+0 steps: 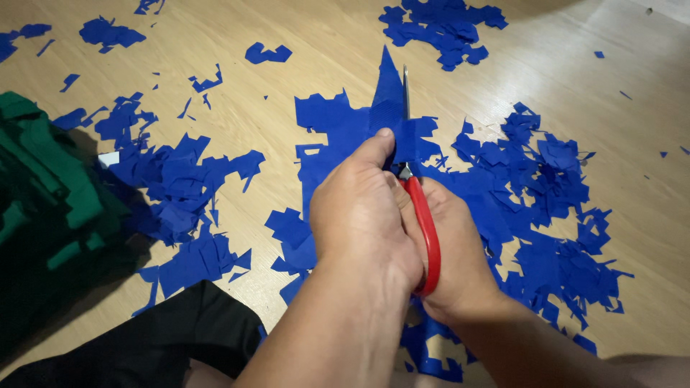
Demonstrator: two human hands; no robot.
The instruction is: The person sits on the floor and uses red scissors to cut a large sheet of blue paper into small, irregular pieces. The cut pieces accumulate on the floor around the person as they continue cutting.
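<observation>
Head view, looking down at a pale wooden floor (309, 43). Both hands together at centre frame. Left hand (363, 215) pinches a blue paper sheet (338, 129), thumb pressed on its top surface just beside the blade. Right hand (453, 251) grips red-handled scissors (424, 215), fingers closed through the loop; the metal blade runs up along the edge of a pointed strip of the sheet. Whether the blades are parted or closed is hard to tell, as the left hand covers the pivot. Blue paper scraps (553, 208) lie heaped right, left and at the far edge. Green cloth (43, 179) at left; black cloth (172, 338) near the bottom.
</observation>
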